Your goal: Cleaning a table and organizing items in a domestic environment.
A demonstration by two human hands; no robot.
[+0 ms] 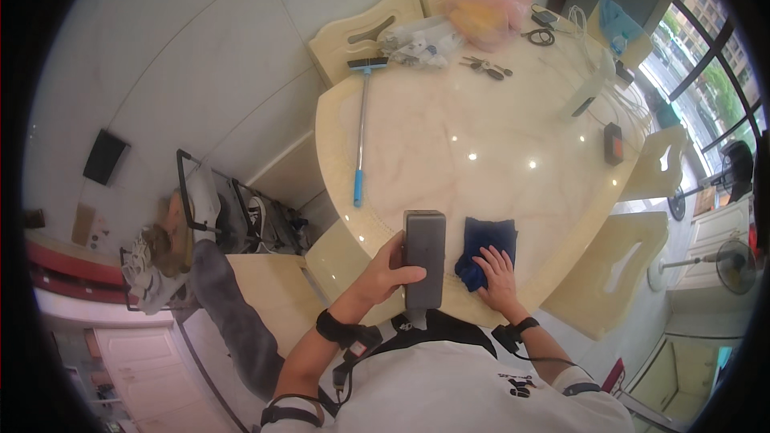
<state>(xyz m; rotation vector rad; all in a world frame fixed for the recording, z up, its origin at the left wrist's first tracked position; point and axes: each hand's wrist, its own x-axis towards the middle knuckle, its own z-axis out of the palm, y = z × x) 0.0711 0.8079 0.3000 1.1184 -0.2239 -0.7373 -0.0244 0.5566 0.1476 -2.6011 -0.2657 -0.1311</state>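
My left hand (385,273) grips a dark grey, box-shaped object (426,252) near the table's front edge. The thumb lies across its upper face, and the other fingers are mostly hidden behind it. To the right, my right hand (498,276) rests on a folded dark blue cloth (490,234) with its fingers spread. The cloth lies on the pale, glossy stone-look table (421,150), bunched at its near left corner. A gap separates the grey object from the cloth.
A small broom with a blue handle (359,186) lies along the table's left side. Keys (484,66), plastic bags (421,42), a white upright device (592,87) and cables occupy the far part. Chairs (613,276) surround the table; a fan (735,267) stands at right.
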